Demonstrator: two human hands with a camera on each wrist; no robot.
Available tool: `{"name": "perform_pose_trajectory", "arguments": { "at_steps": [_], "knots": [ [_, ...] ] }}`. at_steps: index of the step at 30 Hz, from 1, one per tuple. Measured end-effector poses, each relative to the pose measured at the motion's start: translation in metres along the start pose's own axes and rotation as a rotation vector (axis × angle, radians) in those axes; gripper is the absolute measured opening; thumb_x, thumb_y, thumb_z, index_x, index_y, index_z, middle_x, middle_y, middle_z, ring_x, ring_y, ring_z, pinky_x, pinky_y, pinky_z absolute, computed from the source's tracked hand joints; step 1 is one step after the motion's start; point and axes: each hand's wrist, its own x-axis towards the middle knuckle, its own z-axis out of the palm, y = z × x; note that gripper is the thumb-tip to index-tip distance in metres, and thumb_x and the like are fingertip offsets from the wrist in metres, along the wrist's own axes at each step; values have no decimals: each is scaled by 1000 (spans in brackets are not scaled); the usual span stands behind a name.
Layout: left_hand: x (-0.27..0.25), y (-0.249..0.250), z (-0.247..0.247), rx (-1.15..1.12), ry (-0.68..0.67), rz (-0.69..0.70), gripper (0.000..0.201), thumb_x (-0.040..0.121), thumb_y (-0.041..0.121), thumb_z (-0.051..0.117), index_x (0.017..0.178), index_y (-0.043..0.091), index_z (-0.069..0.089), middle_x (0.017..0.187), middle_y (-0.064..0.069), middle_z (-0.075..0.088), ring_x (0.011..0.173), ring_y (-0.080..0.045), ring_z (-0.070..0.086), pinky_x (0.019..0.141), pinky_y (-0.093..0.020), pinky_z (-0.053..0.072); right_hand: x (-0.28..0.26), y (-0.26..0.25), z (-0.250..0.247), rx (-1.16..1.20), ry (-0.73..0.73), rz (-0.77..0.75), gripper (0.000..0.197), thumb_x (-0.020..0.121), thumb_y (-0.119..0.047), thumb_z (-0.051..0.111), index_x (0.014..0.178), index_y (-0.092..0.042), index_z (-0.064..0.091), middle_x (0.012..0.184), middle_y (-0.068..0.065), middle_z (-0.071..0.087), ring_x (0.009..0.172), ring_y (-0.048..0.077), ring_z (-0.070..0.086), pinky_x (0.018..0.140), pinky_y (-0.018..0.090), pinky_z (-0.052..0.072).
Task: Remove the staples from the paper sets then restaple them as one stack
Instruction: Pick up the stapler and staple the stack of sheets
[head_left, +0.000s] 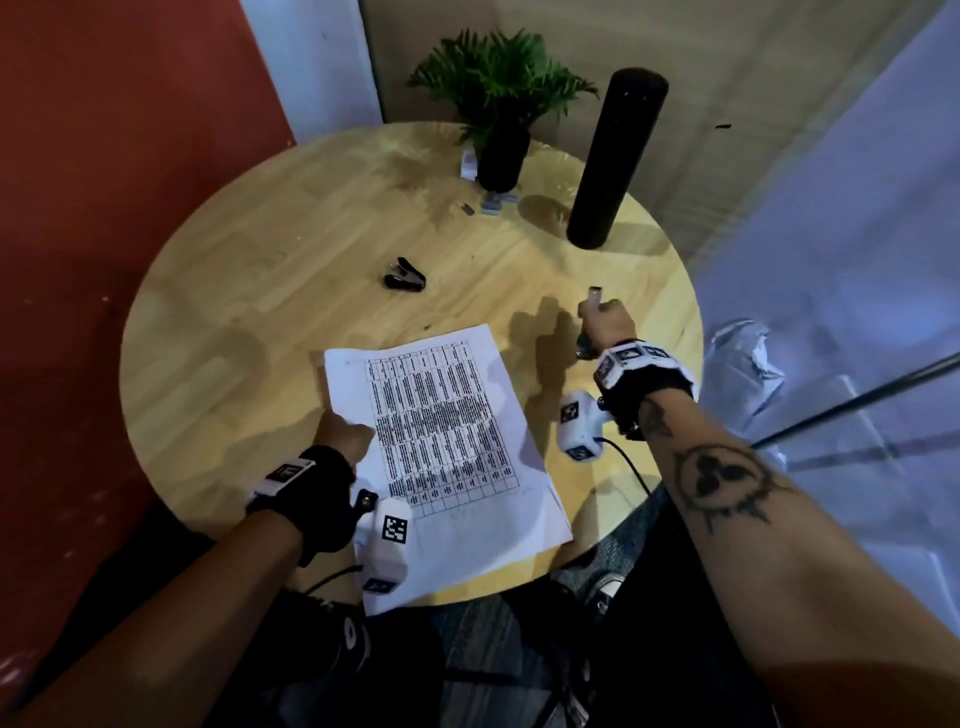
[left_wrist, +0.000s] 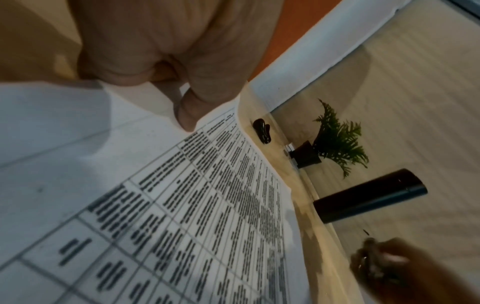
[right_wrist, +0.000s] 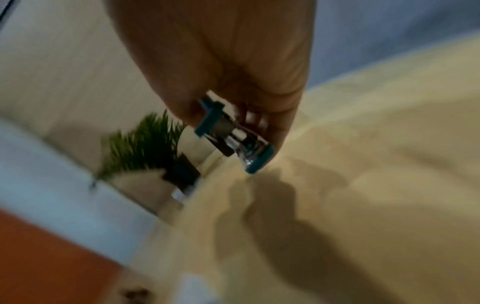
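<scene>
Fingers (left_wrist: 187, 111) of the left hand (head_left: 340, 434) curl at the left edge of the paper stack (head_left: 447, 447), the thumb lying on the top sheet and the other fingers tucked at the edge, so the hand pinches the pages there. The stack lies flat on the round wooden table (head_left: 260, 291), its near corner hanging past the table's front edge, with a printed grid of text facing up.

Well apart from it, the right hand (head_left: 608, 322) hovers above the table to the right of the stack, closed round a small stapler (right_wrist: 233, 135) with teal ends and a shiny metal body. In the head view only the stapler's tip shows above the knuckles. The right wrist view is blurred, but the teal and metal parts show plainly between the fingers.

Farther back on the table, a black staple remover (head_left: 405, 275) lies alone, left of centre. Behind it stands a potted plant (head_left: 501, 104) in a dark pot, with some small pale items at its base that are too small to identify. A tall black cylinder (head_left: 615, 156) stands upright to the right of the plant.
</scene>
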Motion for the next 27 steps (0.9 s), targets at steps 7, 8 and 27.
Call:
{"name": "perform_pose_trajectory", "arguments": {
  "at_steps": [7, 8, 27],
  "knots": [
    [-23, -8, 6, -155, 93, 151, 53, 89, 0, 56, 137, -6, 34, 129, -25, 52, 118, -36, 53, 91, -33, 41, -58, 16, 32, 222, -271, 12, 38, 96, -25, 47, 63, -5, 49, 54, 11, 45, 49, 23, 44, 52, 25, 40],
    [-26, -6, 2, -202, 68, 192, 52, 89, -1, 55, 137, -4, 34, 132, -23, 51, 121, -34, 51, 96, -33, 39, -61, 20, 39, 167, -284, -14, 29, 91, -21, 56, 67, -5, 50, 58, 12, 49, 52, 23, 47, 54, 26, 41],
    [-113, 47, -54, -467, 280, 874, 74, 82, 47, 46, 122, -14, 35, 105, -19, 56, 93, -21, 55, 84, -39, 48, -200, -4, 30, 519, 344, -608, 37, 88, -8, 57, 73, -29, 31, 63, -2, 43, 63, 22, 58, 61, 36, 48]
  ]
}}
